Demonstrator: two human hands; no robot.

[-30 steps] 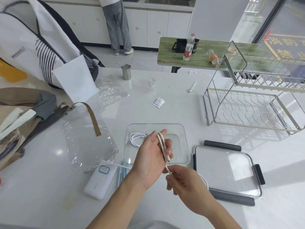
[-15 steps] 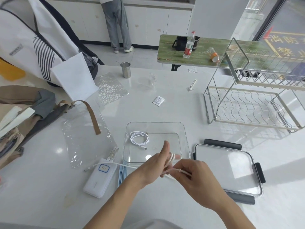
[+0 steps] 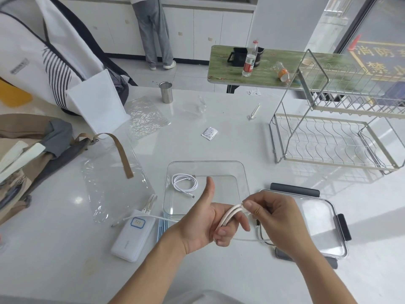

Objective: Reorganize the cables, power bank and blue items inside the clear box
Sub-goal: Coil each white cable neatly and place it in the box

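Observation:
A clear box (image 3: 241, 172) sits mid-table with one coiled white cable (image 3: 184, 183) inside at its left. In front of the box, my left hand (image 3: 203, 224) has a second white cable (image 3: 230, 215) looped around its fingers, thumb up. My right hand (image 3: 276, 218) pinches that cable at the loop's top, and its loose end trails below toward the lid. A white power bank (image 3: 133, 238) lies left of my hands with a thin cable across it. Blue items (image 3: 161, 229) lie flat between the power bank and the box, partly hidden by my left wrist.
The box's lid (image 3: 317, 224) with dark clips lies to the right. A wire dish rack (image 3: 333, 137) stands at the far right. A clear plastic bag (image 3: 114, 185), backpacks (image 3: 28, 150), a steel cup (image 3: 166, 92) and a small sachet (image 3: 209, 133) lie farther off. A person stands at the cabinets.
Both hands dropped lower, in front of the box. The cable has gone from hanging straight between my fingers to being wound in loops around my left fingers.

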